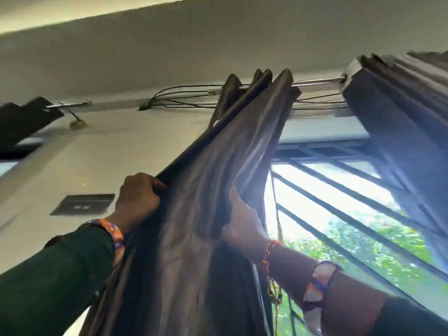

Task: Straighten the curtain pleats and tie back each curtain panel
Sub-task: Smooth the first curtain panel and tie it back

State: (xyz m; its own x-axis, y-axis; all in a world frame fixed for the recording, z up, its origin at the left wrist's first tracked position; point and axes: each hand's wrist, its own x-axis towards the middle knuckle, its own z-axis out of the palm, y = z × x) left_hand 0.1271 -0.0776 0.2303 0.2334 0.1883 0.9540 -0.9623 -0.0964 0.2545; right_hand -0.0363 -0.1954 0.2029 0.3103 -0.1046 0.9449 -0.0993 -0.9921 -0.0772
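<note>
Curtain fabric (194,202), dark brown and gathered on the rod (317,81) above the window (339,202), is drawn taut down toward the camera between both hands. The left hand (138,197) has its fingers curled over the panel's near edge, pinching it; the right hand (242,219) reaches into a fold on the window side, but cloth hides its fingertips, so I cannot tell whether it grips or merely presses. Pulling hard at this slant looks like the main risk: the strain runs straight to the few pleats on the rod and could drag them out of line, bunch them, or jolt the rod in its mount. Loose black cables (184,95) sag along the wall just behind the rod, close enough for the top of the fabric to snag if it slides left. A thin cord (275,190) hangs by the window near the right wrist, and its thread bracelet (268,253) could catch there. A second panel (400,112) hangs bunched at the right, and a switch plate (83,203) sits on the wall at left. No tie-back is visible.
</note>
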